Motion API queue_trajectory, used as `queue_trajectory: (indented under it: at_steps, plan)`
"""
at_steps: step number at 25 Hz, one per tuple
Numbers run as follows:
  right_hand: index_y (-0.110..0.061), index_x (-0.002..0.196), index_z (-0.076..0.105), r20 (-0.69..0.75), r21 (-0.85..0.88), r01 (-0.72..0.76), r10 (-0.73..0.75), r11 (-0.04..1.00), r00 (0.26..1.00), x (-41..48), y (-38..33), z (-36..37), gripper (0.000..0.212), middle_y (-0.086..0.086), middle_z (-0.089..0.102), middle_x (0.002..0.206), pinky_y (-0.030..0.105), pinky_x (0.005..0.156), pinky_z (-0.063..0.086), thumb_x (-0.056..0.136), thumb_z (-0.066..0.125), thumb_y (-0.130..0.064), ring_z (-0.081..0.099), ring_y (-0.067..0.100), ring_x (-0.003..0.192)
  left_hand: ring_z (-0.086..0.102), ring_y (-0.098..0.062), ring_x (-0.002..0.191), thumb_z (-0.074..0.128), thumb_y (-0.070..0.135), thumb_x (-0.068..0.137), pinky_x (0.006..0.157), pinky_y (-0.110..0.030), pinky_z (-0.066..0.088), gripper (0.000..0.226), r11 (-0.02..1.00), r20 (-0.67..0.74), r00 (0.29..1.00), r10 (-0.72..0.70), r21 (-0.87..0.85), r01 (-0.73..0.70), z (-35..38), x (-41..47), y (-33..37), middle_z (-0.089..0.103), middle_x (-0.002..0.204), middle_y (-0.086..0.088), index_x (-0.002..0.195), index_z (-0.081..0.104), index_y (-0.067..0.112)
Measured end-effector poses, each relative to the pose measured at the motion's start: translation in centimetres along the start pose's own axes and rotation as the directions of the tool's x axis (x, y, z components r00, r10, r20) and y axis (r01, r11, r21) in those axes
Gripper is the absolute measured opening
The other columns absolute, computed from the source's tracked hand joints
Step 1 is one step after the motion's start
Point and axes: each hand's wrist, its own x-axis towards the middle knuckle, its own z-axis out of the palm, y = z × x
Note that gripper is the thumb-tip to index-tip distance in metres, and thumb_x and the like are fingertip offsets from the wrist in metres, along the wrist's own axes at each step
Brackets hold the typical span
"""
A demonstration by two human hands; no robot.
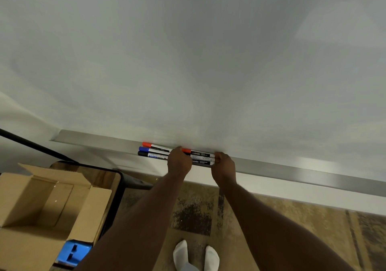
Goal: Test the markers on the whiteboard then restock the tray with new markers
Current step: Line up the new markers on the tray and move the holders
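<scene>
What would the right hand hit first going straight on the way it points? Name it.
The right hand grips the white-barrelled markers lying in the grey metal tray; straight past them, likely the white whiteboard, though depth is unclear.

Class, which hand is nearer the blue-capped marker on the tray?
Left. The left hand sits at the right end of the blue-capped marker; the right hand is further right.

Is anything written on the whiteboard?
No, the whiteboard surface shows no marks anywhere above the tray.
</scene>
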Motion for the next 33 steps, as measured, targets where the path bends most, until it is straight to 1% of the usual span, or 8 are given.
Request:
queue_trajectory:
  at_steps: [10, 15, 18, 20, 25, 28, 31, 33]
  plan:
    - [-0.014, 0.095, 0.064, -0.012, 0.014, -0.029, 0.029, 0.999, 1.0, -0.6, -0.7, 0.0, 0.026, 0.01, 0.067, 0.098, 0.031, 0.073, 0.05, 0.081, 0.052, 0.004, 0.062, 0.028, 0.088, 0.061, -0.034, 0.107, 0.057, 0.008, 0.089, 0.092, -0.038, 0.048, 0.023, 1.0, -0.007, 1.0, -0.004, -0.012, 0.003, -0.2, -0.1, -0.3, 0.067, 0.11, -0.014, 0.109, 0.065, 0.004]
    - [-0.01, 0.124, 0.063, -0.102, 0.066, 0.043, -0.036, 0.997, 0.994, -1.9, -2.6, 0.3, 0.037, 0.01, 0.065, 0.119, 0.041, 0.095, 0.054, 0.09, 0.052, 0.002, 0.062, 0.026, 0.107, 0.058, -0.026, 0.122, 0.059, 0.009, 0.094, 0.1, -0.03, 0.046, 0.037, 0.993, -0.131, 0.991, -0.039, -0.115, 0.024, -3.0, -0.2, -1.3, 0.061, 0.132, -0.009, 0.131, 0.06, 0.007]
    - [-0.008, 0.124, 0.064, -0.027, 0.116, 0.103, -0.1, 0.988, 0.995, -2.9, -5.0, 2.1, 0.036, 0.01, 0.068, 0.117, 0.028, 0.087, 0.048, 0.094, 0.047, 0.002, 0.063, 0.026, 0.105, 0.059, -0.027, 0.12, 0.052, 0.002, 0.094, 0.091, -0.022, 0.041, 0.037, 0.984, -0.256, 0.963, -0.082, -0.173, 0.038, -6.3, 0.6, -3.3, 0.061, 0.132, -0.011, 0.13, 0.061, 0.006]
    - [-0.007, 0.122, 0.065, 0.044, 0.134, 0.106, -0.113, 0.985, 0.993, -3.3, -6.5, 3.7, 0.035, 0.011, 0.069, 0.115, 0.025, 0.084, 0.045, 0.095, 0.045, 0.003, 0.064, 0.027, 0.105, 0.058, -0.031, 0.121, 0.05, 0.001, 0.092, 0.099, -0.028, 0.043, 0.04, 0.964, -0.285, 0.946, -0.157, -0.251, 0.084, -8.1, 1.7, -4.8, 0.061, 0.132, -0.014, 0.131, 0.06, 0.006]
    - [-0.004, 0.118, 0.064, 0.176, 0.109, 0.05, -0.069, 0.993, 0.982, -3.6, -8.8, 8.0, 0.036, 0.011, 0.067, 0.107, 0.019, 0.074, 0.039, 0.089, 0.043, 0.004, 0.06, 0.031, 0.102, 0.048, -0.033, 0.132, 0.052, 0.004, 0.096, 0.108, -0.036, 0.04, 0.051, 0.959, -0.173, 0.956, -0.238, -0.198, 0.203, -10.6, 4.0, -7.3, 0.047, 0.148, -0.015, 0.147, 0.041, 0.006]
    - [-0.003, 0.114, 0.061, 0.183, 0.096, 0.042, -0.059, 0.994, 0.981, -3.8, -9.7, 9.1, 0.032, 0.003, 0.055, 0.092, 0.017, 0.066, 0.034, 0.089, 0.043, 0.003, 0.051, 0.022, 0.092, 0.051, -0.037, 0.128, 0.047, 0.001, 0.095, 0.103, -0.037, 0.042, 0.044, 0.98, -0.115, 0.976, -0.187, -0.093, 0.177, -11.1, 5.1, -7.9, 0.053, 0.14, -0.018, 0.139, 0.048, 0.0]
    - [-0.003, 0.13, 0.059, 0.164, 0.093, 0.009, -0.024, 0.996, 0.986, -3.7, -11.0, 9.5, 0.04, 0.01, 0.065, 0.117, 0.023, 0.086, 0.041, 0.092, 0.046, 0.001, 0.059, 0.028, 0.11, 0.059, -0.038, 0.112, 0.048, 0.002, 0.092, 0.092, -0.037, 0.046, 0.028, 0.994, -0.074, 0.991, -0.113, -0.02, 0.112, -10.8, 6.3, -8.3, 0.063, 0.119, -0.019, 0.116, 0.06, 0.0]
    - [-0.001, 0.125, 0.061, 0.152, 0.084, -0.018, 0.005, 0.996, 0.988, -3.7, -11.5, 9.9, 0.038, 0.015, 0.067, 0.119, 0.027, 0.084, 0.046, 0.089, 0.047, 0.001, 0.061, 0.031, 0.109, 0.062, -0.036, 0.104, 0.051, 0.006, 0.091, 0.087, -0.036, 0.048, 0.022, 0.994, -0.065, 0.992, -0.107, -0.035, 0.104, -10.7, 6.6, -8.4, 0.066, 0.113, -0.017, 0.109, 0.063, 0.004]
